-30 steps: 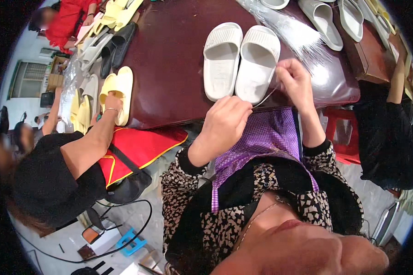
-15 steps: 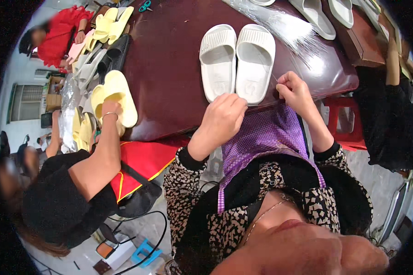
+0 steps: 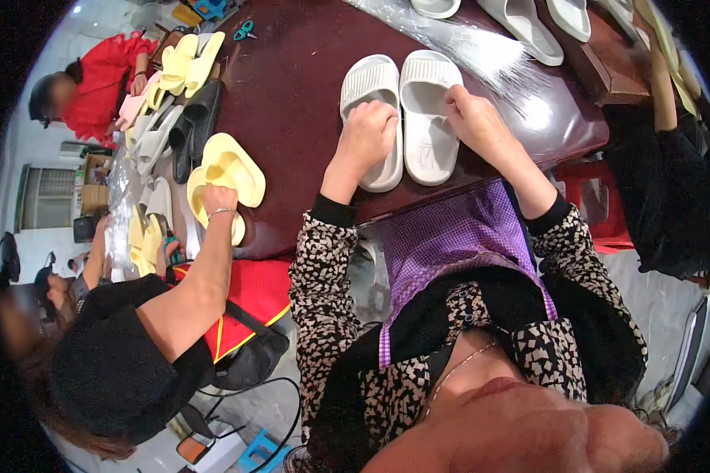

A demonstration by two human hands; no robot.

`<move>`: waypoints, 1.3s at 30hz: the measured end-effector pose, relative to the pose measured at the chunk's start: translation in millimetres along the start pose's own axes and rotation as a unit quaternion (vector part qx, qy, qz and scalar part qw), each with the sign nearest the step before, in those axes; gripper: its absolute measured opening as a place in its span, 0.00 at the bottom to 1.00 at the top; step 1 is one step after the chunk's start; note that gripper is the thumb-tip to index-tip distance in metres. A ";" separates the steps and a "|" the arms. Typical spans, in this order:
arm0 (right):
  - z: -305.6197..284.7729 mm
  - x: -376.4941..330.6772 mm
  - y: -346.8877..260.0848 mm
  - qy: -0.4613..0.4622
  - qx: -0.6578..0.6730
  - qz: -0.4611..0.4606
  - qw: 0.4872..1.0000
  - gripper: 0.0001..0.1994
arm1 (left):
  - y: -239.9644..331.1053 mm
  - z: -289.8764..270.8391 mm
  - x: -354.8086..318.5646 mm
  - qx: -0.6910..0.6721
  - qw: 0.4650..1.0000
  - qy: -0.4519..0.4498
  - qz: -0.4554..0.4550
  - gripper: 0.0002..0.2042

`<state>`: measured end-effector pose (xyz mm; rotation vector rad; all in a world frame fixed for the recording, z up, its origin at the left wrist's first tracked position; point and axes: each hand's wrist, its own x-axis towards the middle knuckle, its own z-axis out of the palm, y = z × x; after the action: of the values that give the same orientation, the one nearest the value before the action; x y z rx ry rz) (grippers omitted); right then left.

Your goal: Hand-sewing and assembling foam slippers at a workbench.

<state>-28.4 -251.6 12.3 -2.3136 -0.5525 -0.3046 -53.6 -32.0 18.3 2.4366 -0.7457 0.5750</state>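
Observation:
Two off-white slide sandals lie side by side on the dark red table in front of me, straps at the far end. My left hand [image 3: 368,135] is closed over the left sandal [image 3: 383,173], its fingers curled at the strap's near edge. At the right sandal [image 3: 432,150], my right hand [image 3: 481,126] is pinched by the right side of its strap. Whatever lies between the fingertips of either hand is hidden or too fine to make out. Just beyond lies a bundle of thin clear plastic strands [image 3: 489,55].
More grey slides [image 3: 528,35] lie at the far right, near a brown box [image 3: 611,71]. On my left a co-worker's hand [image 3: 219,199] is on a yellow slide [image 3: 237,169]; several more pairs line that side. Teal scissors [image 3: 244,31] lie farther back. A red stool [image 3: 588,197] stands right.
Both my hands have moved away from me, from the heels' end of the sandals to their straps. The sandals have shifted slightly. The co-worker's yellow slides have moved right, toward me.

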 end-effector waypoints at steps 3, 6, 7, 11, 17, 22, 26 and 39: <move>-8.8 -4.5 -5.4 -0.011 0.085 0.006 0.996 0.07 | -1.1 4.6 3.5 0.005 1.000 0.017 -0.017 0.03; -15.0 0.1 6.7 0.023 0.095 0.008 0.995 0.07 | 0.9 9.3 4.0 0.006 0.999 0.033 -0.035 0.03; -16.9 3.0 11.9 0.039 0.101 0.008 0.994 0.07 | 1.2 9.8 3.6 0.007 0.998 0.040 -0.038 0.04; -23.7 29.7 42.3 0.122 0.047 -0.013 0.991 0.10 | 2.2 18.0 4.5 0.004 0.998 0.058 -0.039 0.04; -22.9 79.5 55.4 -0.023 -0.063 0.052 0.996 0.14 | 8.8 22.9 -2.8 -0.010 0.994 0.088 -0.056 0.03; -13.1 93.4 62.1 -0.067 -0.122 0.047 0.989 0.16 | 23.6 32.9 -16.1 -0.012 0.993 0.109 -0.047 0.03; -6.1 89.2 64.6 -0.039 -0.071 -0.028 0.996 0.14 | 32.1 41.4 -22.1 0.010 0.994 0.103 -0.035 0.03; -20.4 90.5 88.8 -0.029 -0.208 0.026 0.977 0.17 | 45.9 54.2 -24.8 0.015 0.995 0.097 -0.023 0.03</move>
<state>92.0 -296.0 6.6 -2.7447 -0.4905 -0.3545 -87.3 -87.0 -20.4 2.3752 -0.6037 0.7963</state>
